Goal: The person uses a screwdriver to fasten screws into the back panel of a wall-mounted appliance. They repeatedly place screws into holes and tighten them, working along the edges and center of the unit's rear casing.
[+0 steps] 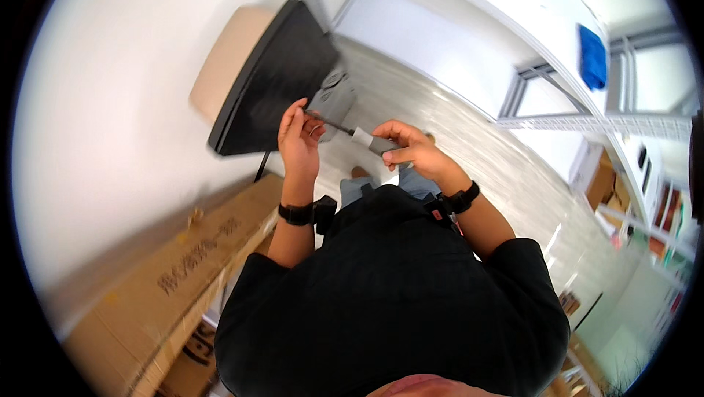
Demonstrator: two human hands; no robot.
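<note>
In front of my body, my right hand [414,149] is closed on a small, slim piece with a grey-and-white body [370,140]. A thin dark shaft or cable [331,123] runs from the white end toward my left hand. The fingers of my left hand [299,140] curl at the far end of that dark length and pinch it. What sits at the tip between those fingers is too small to make out. Both wrists wear black bands. Just beyond my left hand stands a large black flat panel [275,78].
A beige board [229,60] is behind the panel, by the white wall. A grey box with round shapes [334,93] stands beside it. Long cardboard boxes [172,272] lie at lower left. White metal-framed shelving [557,122] with a blue cloth-like item [592,57] is at right.
</note>
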